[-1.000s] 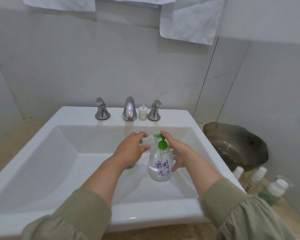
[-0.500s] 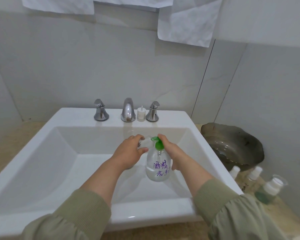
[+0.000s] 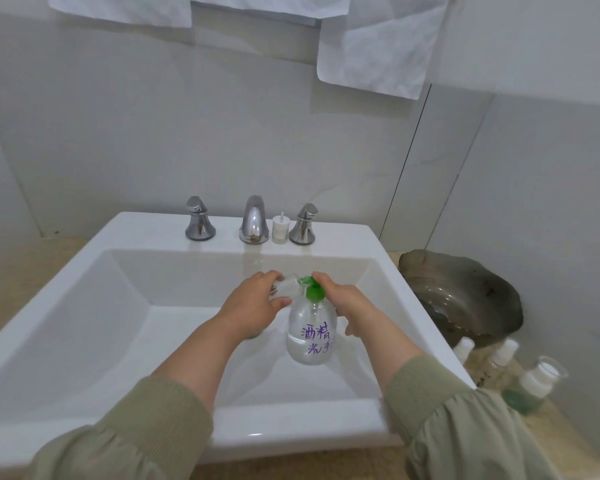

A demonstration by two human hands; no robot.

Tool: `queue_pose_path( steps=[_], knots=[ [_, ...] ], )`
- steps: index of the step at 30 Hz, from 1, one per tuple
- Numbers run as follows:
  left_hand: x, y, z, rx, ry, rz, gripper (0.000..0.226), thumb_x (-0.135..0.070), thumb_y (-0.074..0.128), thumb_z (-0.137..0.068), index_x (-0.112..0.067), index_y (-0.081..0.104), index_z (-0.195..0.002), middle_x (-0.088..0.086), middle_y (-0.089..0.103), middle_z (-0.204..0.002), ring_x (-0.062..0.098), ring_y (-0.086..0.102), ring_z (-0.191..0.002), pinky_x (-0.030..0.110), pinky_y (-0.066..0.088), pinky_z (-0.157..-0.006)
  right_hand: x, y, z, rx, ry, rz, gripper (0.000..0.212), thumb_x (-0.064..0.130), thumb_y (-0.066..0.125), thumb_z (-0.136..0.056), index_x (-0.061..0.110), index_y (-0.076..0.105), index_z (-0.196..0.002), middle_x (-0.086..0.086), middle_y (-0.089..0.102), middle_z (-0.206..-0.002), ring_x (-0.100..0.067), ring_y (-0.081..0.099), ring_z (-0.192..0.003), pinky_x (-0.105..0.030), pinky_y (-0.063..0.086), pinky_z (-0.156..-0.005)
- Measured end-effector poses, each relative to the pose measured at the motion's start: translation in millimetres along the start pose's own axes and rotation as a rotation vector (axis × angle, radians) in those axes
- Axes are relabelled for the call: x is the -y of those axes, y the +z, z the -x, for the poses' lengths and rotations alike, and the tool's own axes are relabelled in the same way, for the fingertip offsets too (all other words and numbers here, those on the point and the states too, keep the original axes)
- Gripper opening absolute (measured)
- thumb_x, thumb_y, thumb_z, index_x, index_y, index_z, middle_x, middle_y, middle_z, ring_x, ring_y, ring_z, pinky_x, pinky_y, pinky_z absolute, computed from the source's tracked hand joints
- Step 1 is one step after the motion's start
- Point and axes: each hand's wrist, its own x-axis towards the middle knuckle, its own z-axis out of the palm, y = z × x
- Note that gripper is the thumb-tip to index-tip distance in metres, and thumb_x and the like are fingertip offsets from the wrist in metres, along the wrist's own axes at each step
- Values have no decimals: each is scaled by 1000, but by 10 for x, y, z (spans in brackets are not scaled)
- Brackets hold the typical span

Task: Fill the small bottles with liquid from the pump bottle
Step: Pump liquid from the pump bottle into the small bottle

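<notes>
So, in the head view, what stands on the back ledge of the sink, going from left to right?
left tap handle → faucet spout → small white cap → right tap handle

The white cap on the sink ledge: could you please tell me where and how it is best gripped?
I would pinch the white cap by its round body, front to back, coming from above on the basin side: it stands upright, its thin tube points up, and the spout and right tap handle crowd its sides.

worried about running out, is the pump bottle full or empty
Partly full: the pump bottle shows a liquid line partway up its clear body.
</notes>
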Motion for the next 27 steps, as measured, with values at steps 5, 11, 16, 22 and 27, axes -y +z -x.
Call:
queue_pose_path(
  steps=[5,11,16,22,27],
  knots=[
    [-7,9,5,44,-3,26,54,-33,63,-87,-16,43,-133,2,50,-121,11,48,-96,23,38,-88,-30,26,-11,-38,-68,7,51,55,52,-85,9,53,-106,-8,56,-112,-23,49,-94,-30,36,-79],
    [18,2,19,18,-22,37,45,-28,64,-86,-15,47,-126,-1,49,-104,14,50,-89,23,38,-80,-44,102,-5,62,-52,-75,72,71,41,-80,21,52,-130,-1,48,-138,-23,40,-129,-36,27,-105],
    [-4,-10,24,-15,-17,39,44,-29,66,-85,-19,49,-124,-1,50,-102,15,52,-89,25,40,-81,0,65,26,122,4,-84,75,73,38,-82,22,44,-137,-3,37,-148,-25,27,-139,-41,16,-112],
    [-9,-21,29,-21,-34,32,44,-29,68,-83,-21,51,-123,0,53,-99,18,55,-88,30,44,-85,11,-3,10,99,0,-74,69,63,50,-83,16,46,-134,-5,45,-140,-25,40,-130,-35,29,-98],
    [-8,-21,23,9,-39,-8,46,-28,69,-83,-19,50,-124,3,56,-106,19,56,-92,31,44,-87,-9,6,-63,-16,-15,-29,79,63,64,-71,8,52,-127,-7,57,-126,-24,53,-102,-32,34,-79]
  ],
)
